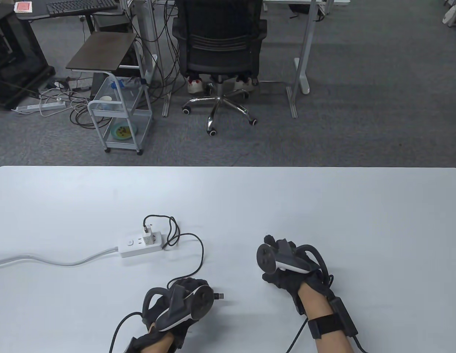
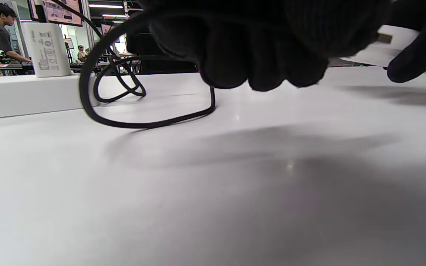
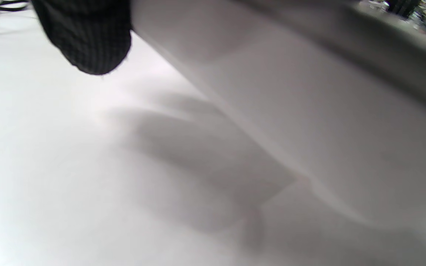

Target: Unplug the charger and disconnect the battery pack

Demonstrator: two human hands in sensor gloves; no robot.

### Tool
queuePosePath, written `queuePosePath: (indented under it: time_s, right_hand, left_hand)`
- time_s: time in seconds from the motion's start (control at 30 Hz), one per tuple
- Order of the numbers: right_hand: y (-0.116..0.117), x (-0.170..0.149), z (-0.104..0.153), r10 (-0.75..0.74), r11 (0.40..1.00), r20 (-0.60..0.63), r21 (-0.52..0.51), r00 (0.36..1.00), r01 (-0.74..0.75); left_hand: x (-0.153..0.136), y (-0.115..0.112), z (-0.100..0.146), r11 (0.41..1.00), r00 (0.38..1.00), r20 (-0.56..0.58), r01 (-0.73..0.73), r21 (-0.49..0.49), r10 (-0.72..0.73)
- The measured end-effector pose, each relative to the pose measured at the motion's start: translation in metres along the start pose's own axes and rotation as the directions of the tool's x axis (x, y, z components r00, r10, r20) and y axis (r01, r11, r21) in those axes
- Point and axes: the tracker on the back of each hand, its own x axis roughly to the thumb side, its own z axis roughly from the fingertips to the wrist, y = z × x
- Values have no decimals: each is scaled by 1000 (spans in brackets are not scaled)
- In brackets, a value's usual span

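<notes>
A white power strip lies left of centre with a white charger plugged into it. A black cable runs from the charger in loops to my left hand, which grips it near its end. The metal plug sticks out free to the right of the hand. My right hand rests on the table and holds a white battery pack, which the hand hides in the table view. The left wrist view shows the charger, the strip and the cable.
The strip's grey mains cord runs off the table's left edge. Beyond the table's far edge stand an office chair and a small cart on the floor.
</notes>
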Motion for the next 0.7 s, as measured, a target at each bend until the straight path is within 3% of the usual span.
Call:
queuePosePath:
  time_s: [0.23,0.4,0.7]
  right_hand:
    - [1,-43,-20,45,995,-158,96,986,-30]
    - [5,-72,-26,5,987,-274,153,962,38]
    - [11,-95,-29,-71,979,-372,150,925,136]
  left_hand:
    - [6,0,1,1000,1000,19,-7,-4,7]
    - [7,-1,1,1000,1000,25,-8,-8,9]
    - [9,-2,1,1000,999,29,25,-17,-24]
